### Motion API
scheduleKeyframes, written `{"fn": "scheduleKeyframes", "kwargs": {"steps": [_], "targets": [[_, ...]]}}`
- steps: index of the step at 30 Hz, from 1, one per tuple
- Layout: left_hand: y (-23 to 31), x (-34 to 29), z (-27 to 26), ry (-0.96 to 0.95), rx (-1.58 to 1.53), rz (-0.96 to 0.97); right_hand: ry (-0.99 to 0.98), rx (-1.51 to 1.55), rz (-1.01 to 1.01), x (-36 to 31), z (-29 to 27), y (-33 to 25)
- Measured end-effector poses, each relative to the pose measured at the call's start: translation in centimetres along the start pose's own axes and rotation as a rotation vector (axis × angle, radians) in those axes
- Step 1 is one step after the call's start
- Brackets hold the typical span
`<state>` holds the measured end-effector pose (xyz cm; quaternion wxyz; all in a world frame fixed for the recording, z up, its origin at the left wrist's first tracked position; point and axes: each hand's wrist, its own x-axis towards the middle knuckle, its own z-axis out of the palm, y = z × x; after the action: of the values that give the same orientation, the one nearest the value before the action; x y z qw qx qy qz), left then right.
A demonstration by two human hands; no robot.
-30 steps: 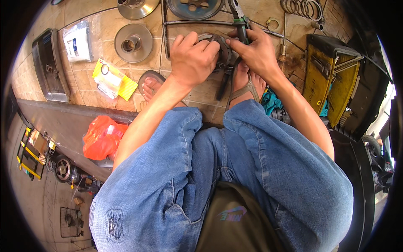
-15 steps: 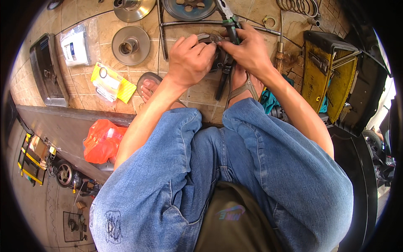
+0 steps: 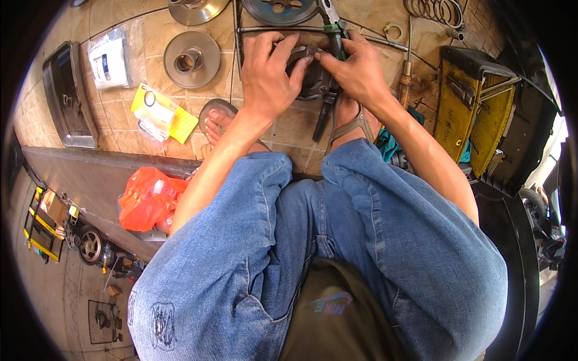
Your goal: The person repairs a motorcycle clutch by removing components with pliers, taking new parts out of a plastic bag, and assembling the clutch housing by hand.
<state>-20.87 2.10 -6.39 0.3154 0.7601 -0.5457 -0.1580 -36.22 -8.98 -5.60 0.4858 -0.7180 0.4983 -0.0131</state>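
Note:
Between my feet sits a dark round metal part with curved arms [image 3: 313,91], partly hidden by my fingers. My left hand [image 3: 268,78] grips its left side, with bent fingers over the top and the thumb on the near edge. Pliers with green and black handles [image 3: 335,43] lie across its right side, jaws pointing away from me. My right hand [image 3: 358,71] is closed around the handles. Its thumb crosses over them, and the tip presses near a small knob [image 3: 310,52] on the part's upper edge. Some right fingers are hidden behind the pliers.
Metal discs with hubs [image 3: 191,60], a blue-grey pulley [image 3: 280,11], a spring [image 3: 435,11] and a nut [image 3: 394,30] lie around. A wooden-handled screwdriver [image 3: 406,84] is at right, beside a yellow-and-black toolbox [image 3: 460,96]. At left are plastic packets [image 3: 108,62] and a red bag [image 3: 147,198].
My left hand has opened out from a tight curl, its thumb now lower along the dark part, so more of the part shows. The right hand and pliers stay nearly in place.

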Motion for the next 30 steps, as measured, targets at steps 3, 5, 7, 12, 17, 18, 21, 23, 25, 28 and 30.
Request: {"fn": "scheduleKeyframes", "kwargs": {"steps": [3, 5, 7, 12, 17, 18, 21, 23, 25, 28, 30], "targets": [[-0.9, -0.2, 0.5, -0.05, -0.105, -0.083, 0.004, 0.056, -0.016, -0.1, 0.0, 0.3], [-0.7, 0.0, 0.3, -0.086, -0.126, -0.13, -0.013, 0.059, -0.02, -0.1, 0.0, 0.8], [-0.4, 0.3, 0.3, -0.112, -0.135, -0.165, -0.014, 0.048, -0.039, -0.3, -0.1, 1.0], [-0.1, 0.7, 0.2, -0.164, -0.117, -0.237, -0.042, 0.039, -0.041, -0.5, -0.4, 1.0], [-0.9, 1.0, -0.7, -0.237, -0.168, -0.174, 0.002, -0.191, -0.129, -2.2, -4.0, -1.3], [-1.5, 0.7, -0.8, -0.237, -0.174, -0.17, -0.089, -0.201, -0.01, -2.6, -5.3, -3.1], [-2.2, 0.5, -0.4, -0.204, -0.202, -0.162, -0.266, -0.195, 0.025, -4.1, -8.6, -5.4], [-1.9, 0.3, -0.4, -0.193, -0.187, -0.166, -0.417, -0.075, 0.168, -5.1, -9.9, -6.4], [-1.7, 0.2, -0.3, -0.179, -0.17, -0.178, -0.619, 0.14, 0.418, -5.1, -10.7, -6.8], [-1.5, 0.5, -0.2, -0.181, -0.185, -0.2, -0.693, 0.502, 0.654, -5.7, -10.5, -7.3], [-1.5, 0.7, -0.3, -0.2, -0.199, -0.238, -0.692, 0.614, 0.726, -5.5, -10.2, -8.0]]}}
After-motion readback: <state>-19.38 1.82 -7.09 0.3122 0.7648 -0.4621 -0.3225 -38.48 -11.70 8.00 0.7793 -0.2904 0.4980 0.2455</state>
